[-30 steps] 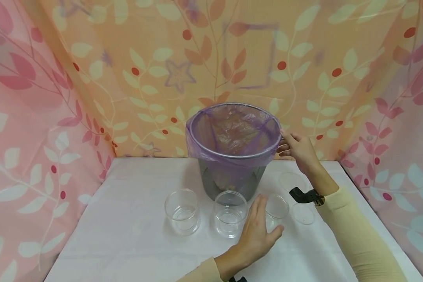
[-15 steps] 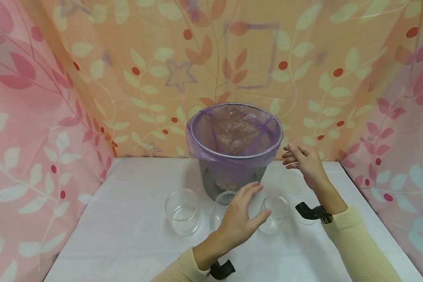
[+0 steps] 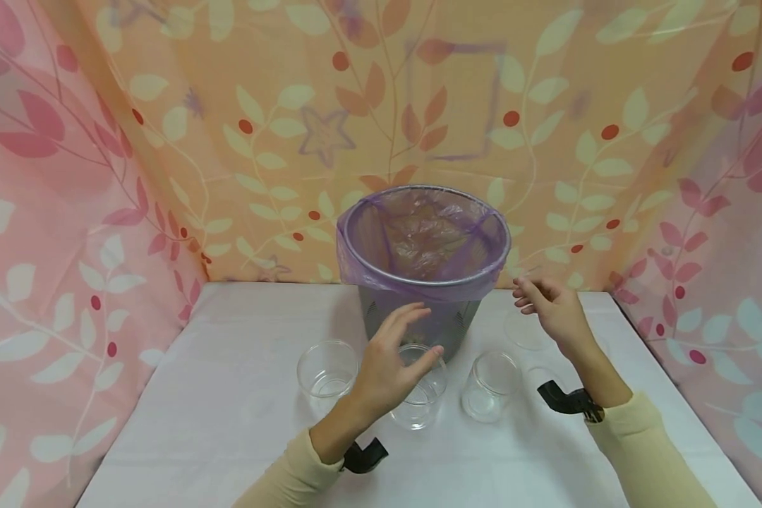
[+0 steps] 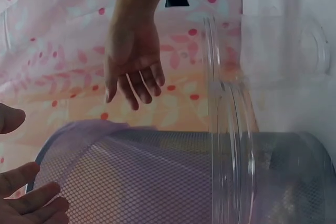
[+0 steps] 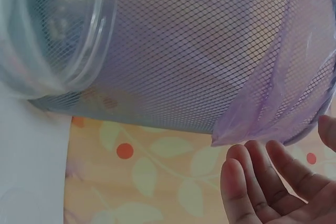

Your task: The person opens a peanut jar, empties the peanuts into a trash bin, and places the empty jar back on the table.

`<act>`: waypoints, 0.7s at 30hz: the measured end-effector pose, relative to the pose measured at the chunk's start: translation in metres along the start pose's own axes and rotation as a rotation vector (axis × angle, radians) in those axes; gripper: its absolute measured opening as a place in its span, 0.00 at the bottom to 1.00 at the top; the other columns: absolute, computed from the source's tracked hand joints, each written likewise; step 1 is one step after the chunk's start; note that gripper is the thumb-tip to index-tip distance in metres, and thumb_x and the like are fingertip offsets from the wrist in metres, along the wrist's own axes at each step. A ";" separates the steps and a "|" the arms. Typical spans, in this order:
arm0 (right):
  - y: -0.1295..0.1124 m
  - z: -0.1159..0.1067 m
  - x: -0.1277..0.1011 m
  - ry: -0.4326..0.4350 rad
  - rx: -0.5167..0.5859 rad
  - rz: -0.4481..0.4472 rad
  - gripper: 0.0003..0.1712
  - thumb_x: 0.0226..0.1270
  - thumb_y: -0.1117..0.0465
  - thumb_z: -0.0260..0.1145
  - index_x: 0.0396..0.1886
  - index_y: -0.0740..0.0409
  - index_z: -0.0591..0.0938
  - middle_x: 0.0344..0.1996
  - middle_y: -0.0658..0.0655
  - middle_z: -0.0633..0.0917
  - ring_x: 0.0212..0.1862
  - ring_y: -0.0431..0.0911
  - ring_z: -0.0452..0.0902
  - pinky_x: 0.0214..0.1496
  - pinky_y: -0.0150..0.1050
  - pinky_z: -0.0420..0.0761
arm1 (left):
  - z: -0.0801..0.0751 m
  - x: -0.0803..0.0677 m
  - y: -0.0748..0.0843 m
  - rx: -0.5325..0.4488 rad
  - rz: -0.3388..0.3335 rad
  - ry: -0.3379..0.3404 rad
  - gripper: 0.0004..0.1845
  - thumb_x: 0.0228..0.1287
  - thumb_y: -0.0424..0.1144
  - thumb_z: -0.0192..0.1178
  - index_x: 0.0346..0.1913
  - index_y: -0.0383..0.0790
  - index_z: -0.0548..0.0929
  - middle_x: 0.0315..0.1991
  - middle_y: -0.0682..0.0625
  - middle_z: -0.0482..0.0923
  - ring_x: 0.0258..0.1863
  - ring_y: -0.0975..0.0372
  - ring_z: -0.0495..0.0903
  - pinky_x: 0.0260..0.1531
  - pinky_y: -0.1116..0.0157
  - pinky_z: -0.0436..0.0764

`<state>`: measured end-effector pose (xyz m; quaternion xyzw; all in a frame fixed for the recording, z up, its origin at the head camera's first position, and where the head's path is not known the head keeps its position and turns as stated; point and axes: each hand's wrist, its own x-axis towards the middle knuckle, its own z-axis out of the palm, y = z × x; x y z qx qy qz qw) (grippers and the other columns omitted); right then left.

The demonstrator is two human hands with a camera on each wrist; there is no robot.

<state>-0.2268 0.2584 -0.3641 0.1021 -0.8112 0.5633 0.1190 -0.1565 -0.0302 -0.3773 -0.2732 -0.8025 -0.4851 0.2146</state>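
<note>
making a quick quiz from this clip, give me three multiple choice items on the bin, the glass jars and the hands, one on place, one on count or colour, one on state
1. Where does the mesh bin stand?
A. behind the glass jars
B. left of the glass jars
C. on the floor

2. What colour is the bag that lines the bin?
A. black
B. purple
C. green

3. What does the left hand hold?
A. a jar lid
B. the bag's edge
C. nothing

Answers:
1 A, the bin stands at the back of the table, with three glass jars in a row in front of it.
2 B, purple film folds over the rim.
3 C, its fingers are spread and free above the middle jar; the right hand is open too.
</note>
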 end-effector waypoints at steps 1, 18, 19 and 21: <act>0.000 0.000 -0.001 0.003 -0.032 -0.010 0.12 0.74 0.55 0.58 0.45 0.56 0.82 0.31 0.39 0.84 0.33 0.34 0.81 0.37 0.26 0.83 | -0.003 0.001 -0.002 0.002 0.009 0.012 0.27 0.58 0.38 0.69 0.60 0.38 0.76 0.63 0.45 0.74 0.65 0.55 0.73 0.63 0.53 0.74; 0.007 -0.004 -0.015 0.035 -0.379 0.010 0.24 0.74 0.50 0.57 0.54 0.66 0.81 0.46 0.67 0.85 0.37 0.19 0.70 0.41 0.15 0.72 | -0.054 0.002 -0.040 0.098 -0.018 0.112 0.26 0.57 0.36 0.70 0.59 0.35 0.77 0.61 0.42 0.76 0.65 0.51 0.73 0.66 0.50 0.70; 0.009 -0.004 -0.015 0.039 -0.388 0.001 0.24 0.74 0.50 0.58 0.54 0.66 0.81 0.46 0.67 0.85 0.38 0.18 0.69 0.42 0.14 0.71 | -0.057 0.002 -0.043 0.105 -0.015 0.116 0.26 0.57 0.36 0.70 0.59 0.34 0.77 0.61 0.42 0.76 0.65 0.50 0.72 0.66 0.50 0.70; 0.012 -0.005 -0.015 0.044 -0.406 -0.015 0.23 0.74 0.50 0.58 0.54 0.65 0.81 0.46 0.66 0.85 0.39 0.17 0.68 0.43 0.13 0.69 | -0.065 0.001 -0.051 0.126 -0.016 0.122 0.26 0.57 0.36 0.69 0.59 0.35 0.77 0.61 0.41 0.76 0.65 0.49 0.73 0.66 0.49 0.70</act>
